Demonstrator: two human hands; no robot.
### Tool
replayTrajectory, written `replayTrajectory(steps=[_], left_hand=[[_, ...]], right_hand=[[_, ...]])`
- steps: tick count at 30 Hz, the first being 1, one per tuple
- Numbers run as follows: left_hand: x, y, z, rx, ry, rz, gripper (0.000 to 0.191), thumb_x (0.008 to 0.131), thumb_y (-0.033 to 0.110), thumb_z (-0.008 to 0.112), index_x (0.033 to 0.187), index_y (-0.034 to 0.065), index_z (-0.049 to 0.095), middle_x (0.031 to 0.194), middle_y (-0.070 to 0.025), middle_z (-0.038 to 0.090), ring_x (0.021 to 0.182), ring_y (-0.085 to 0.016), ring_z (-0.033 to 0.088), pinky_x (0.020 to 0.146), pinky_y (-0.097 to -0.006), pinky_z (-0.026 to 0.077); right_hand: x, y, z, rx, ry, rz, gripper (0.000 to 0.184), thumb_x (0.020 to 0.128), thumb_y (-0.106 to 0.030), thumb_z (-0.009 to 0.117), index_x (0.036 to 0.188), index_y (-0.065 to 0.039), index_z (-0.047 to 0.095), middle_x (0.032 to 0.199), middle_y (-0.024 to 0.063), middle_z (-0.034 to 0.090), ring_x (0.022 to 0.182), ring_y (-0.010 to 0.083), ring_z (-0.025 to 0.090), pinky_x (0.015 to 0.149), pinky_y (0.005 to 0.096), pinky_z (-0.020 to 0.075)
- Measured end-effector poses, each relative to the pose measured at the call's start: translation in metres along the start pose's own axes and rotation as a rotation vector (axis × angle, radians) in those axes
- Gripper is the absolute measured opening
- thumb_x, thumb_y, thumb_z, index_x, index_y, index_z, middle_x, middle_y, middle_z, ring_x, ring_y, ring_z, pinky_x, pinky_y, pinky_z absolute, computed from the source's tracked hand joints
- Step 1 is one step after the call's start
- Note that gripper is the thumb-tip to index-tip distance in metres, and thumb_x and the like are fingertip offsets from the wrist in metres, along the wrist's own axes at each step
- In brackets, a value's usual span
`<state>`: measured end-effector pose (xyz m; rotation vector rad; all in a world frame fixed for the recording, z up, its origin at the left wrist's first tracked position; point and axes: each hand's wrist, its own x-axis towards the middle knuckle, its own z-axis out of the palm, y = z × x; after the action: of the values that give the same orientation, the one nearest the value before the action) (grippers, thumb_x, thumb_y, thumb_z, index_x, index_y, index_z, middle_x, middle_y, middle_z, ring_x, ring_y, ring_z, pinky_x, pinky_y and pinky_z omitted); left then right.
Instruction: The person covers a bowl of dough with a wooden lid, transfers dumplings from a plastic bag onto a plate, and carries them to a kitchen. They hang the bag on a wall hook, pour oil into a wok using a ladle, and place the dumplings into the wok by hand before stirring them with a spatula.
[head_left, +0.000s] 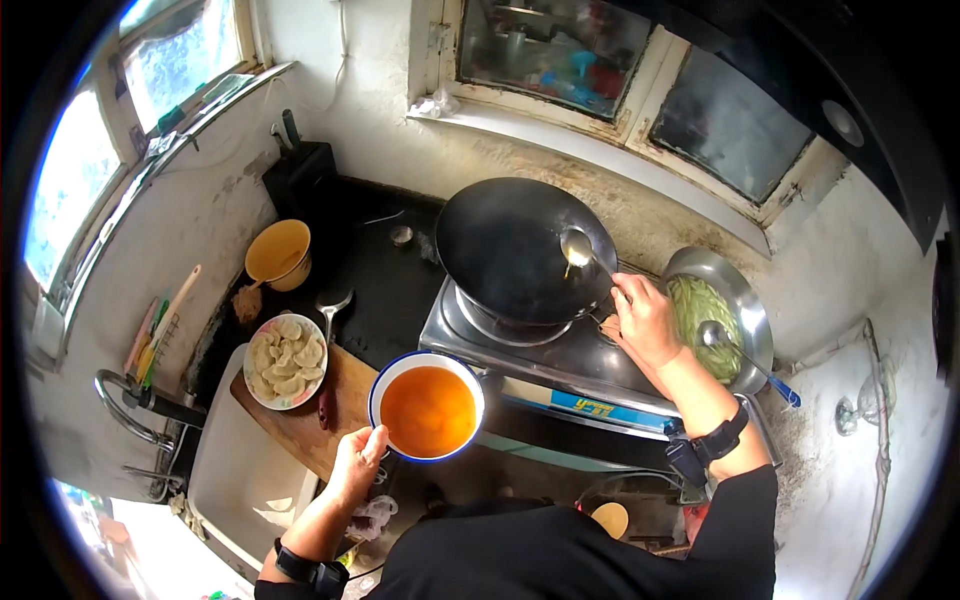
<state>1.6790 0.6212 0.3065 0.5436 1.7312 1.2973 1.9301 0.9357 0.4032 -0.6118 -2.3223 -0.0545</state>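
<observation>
My left hand (361, 459) grips an enamel mug (427, 406) with a blue rim, which holds orange-brown liquid. The mug is in front of the gas stove (540, 375). My right hand (646, 319) is closed on the handle of a metal ladle (577, 247). The ladle's bowl is over the right side of a black wok (517, 247), with a little yellowish liquid at its edge. The wok sits on the stove's burner. Right of my right hand stands a steel basin (756, 330) of green shredded vegetable, with a second, blue-handled ladle (716, 334) in it.
A plate of dumplings (285, 361) and a dark-red handle lie on a wooden board (349, 382) across the sink (247, 480). Behind them are a metal spatula (333, 309) and a yellow bowl (278, 255). A faucet (142, 412) stands left, a knife block (300, 176) in the corner.
</observation>
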Motion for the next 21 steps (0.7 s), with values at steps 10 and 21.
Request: replayTrajectory(steps=[10, 21], left_hand=[[-0.001, 0.002, 0.015, 0.022, -0.011, 0.002, 0.031, 0.087, 0.025, 0.049, 0.068, 0.0011, 0.053, 0.061, 0.0072, 0.044, 0.056, -0.004, 0.035, 0.049, -0.0213, 0.03], [-0.001, 0.003, 0.054, 0.029, -0.037, 0.053, 0.03, 0.087, 0.024, 0.05, 0.071, -0.0009, 0.055, 0.06, 0.0074, 0.042, 0.057, -0.004, 0.034, 0.049, -0.0219, 0.029]], right_hand=[[-0.018, 0.029, 0.0, -0.2, -0.257, -0.181, 0.035, 0.07, -0.006, 0.062, 0.101, 0.002, 0.051, 0.086, 0.0124, 0.055, 0.071, 0.0262, 0.059, 0.061, 0.0333, 0.0498], [-0.032, 0.046, 0.0, 0.432, 0.208, 0.501, 0.016, 0.085, -0.009, 0.052, 0.099, 0.0, 0.052, 0.082, 0.0118, 0.059, 0.067, 0.0168, 0.061, 0.06, 0.0265, 0.0498]])
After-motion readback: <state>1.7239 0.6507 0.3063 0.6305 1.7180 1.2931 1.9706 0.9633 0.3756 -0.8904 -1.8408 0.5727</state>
